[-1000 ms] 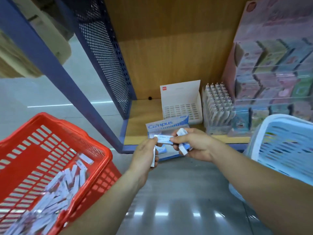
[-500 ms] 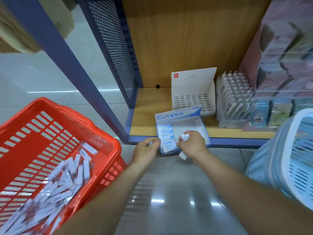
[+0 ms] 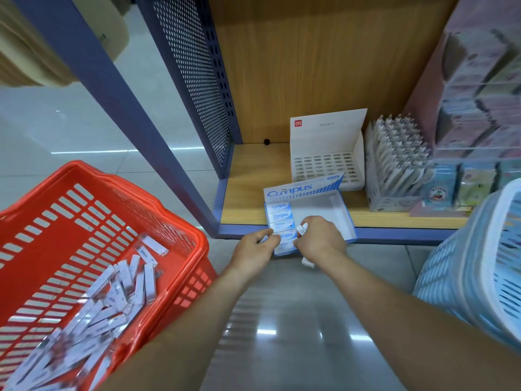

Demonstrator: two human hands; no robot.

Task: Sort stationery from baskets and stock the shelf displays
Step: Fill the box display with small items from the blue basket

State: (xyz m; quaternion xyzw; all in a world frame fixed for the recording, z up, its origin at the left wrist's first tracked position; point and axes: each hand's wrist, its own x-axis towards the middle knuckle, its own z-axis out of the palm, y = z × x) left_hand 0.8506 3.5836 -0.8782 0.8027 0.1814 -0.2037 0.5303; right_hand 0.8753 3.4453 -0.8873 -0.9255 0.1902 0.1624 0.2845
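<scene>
In the head view, two baskets are seen on the glossy floor. One red slotted plastic basket [image 3: 197, 249] on the left is filled with a loose heap of flat white-and-blue packets [image 3: 121, 294], too many to be counted. One pale blue slotted plastic basket [image 3: 465, 277] on the right is cut off by the frame edge, and its contents cannot be told.

One open blue-and-white cardboard Campus box [image 3: 304, 189] is set at the front edge of the wooden shelf [image 3: 245, 193]. Five small Campus-labelled packs [image 3: 280, 215] are lined up along its left side. Behind it, one white cardboard display box [image 3: 327, 131] with a bare grid insert is placed beside one tray of upright white pens [image 3: 394, 159].

The left hand [image 3: 253, 248] and right hand [image 3: 320, 239] are held at the box's near corner, both curled round held white packs [image 3: 301, 228].
</scene>
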